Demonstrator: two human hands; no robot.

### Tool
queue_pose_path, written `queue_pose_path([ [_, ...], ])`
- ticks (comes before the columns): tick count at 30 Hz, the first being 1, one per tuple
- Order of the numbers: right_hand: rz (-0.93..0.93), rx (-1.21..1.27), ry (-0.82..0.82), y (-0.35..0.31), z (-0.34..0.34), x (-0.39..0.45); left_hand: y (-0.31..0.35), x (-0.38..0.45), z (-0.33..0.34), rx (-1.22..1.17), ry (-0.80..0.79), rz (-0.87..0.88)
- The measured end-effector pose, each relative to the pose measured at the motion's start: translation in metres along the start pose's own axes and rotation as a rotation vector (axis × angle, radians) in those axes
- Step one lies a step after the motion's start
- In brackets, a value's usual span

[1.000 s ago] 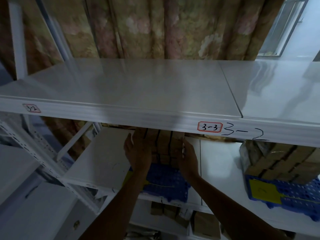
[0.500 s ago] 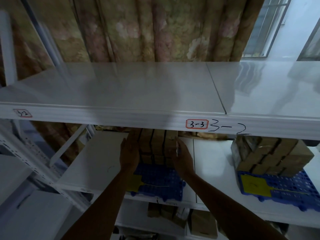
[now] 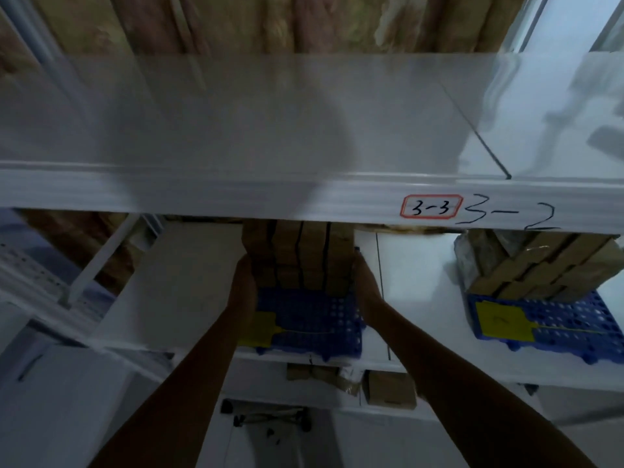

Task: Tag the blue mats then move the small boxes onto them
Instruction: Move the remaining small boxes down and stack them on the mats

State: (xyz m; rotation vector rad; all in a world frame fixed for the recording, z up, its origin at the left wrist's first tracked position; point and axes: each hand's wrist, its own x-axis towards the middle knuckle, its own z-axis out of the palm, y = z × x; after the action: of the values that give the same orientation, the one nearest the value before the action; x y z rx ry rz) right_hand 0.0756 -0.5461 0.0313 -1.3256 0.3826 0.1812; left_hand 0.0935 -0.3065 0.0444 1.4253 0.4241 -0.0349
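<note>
Both hands clamp the box stack (image 3: 297,255) from the sides: left hand (image 3: 243,282) flat on its left face, right hand (image 3: 363,282) on its right face, grip pressed on the boxes, not spread. Stack sits on the rear part of the near mat (image 3: 310,319) on the middle shelf (image 3: 182,282). Its top is hidden behind the upper shelf (image 3: 236,130) edge.

Change vs 1 s ago: hands sit lower on the stack and tighter in, and the stack looks squared up and further back on the mat. Reads as final seating, so this mat looks close to done.

Yellow tag (image 3: 258,329) already on the mat's front left. 2nd mat (image 3: 553,329) to the right also carries a tag (image 3: 503,320) and boxes (image 3: 537,265). Tag writing is unreadable.

Upper shelf edge: red-bordered label (image 3: 431,206) "3-3", with handwritten "3-2" just right of it.
</note>
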Motion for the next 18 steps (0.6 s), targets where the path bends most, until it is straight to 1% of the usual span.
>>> queue_pose_path([
  [2, 0.005, 0.001, 0.028, -0.004, -0.003, -0.004, -0.004, 0.005, -0.006, -0.04, 0.004, 0.001],
  [4, 0.026, 0.004, 0.134, -0.002, -0.009, -0.007, -0.005, 0.01, -0.014, -0.063, 0.028, -0.023],
  [5, 0.02, -0.07, 0.2, 0.001, -0.013, -0.008, -0.005, 0.01, -0.016, -0.054, 0.037, -0.054],
  [7, -0.006, -0.328, 0.288, 0.015, -0.023, -0.007, -0.016, 0.017, -0.027, -0.024, 0.064, -0.143],
  [8, 0.014, -0.443, 0.292, 0.024, -0.027, -0.005, -0.027, 0.026, -0.034, 0.015, 0.069, -0.175],
  [10, 0.09, -0.556, 0.214, 0.038, -0.029, -0.006, -0.039, 0.033, -0.043, 0.144, 0.046, -0.226],
  [12, 0.086, -0.599, 0.162, 0.049, -0.03, -0.007, -0.039, 0.03, -0.044, 0.296, 0.052, -0.193],
  [15, 0.035, -0.628, 0.183, 0.055, -0.024, -0.01, -0.038, 0.025, -0.045, 0.484, 0.052, -0.139],
  [18, -0.001, -0.653, 0.186, 0.059, -0.017, -0.011, -0.041, 0.023, -0.05, 0.501, 0.087, -0.127],
])
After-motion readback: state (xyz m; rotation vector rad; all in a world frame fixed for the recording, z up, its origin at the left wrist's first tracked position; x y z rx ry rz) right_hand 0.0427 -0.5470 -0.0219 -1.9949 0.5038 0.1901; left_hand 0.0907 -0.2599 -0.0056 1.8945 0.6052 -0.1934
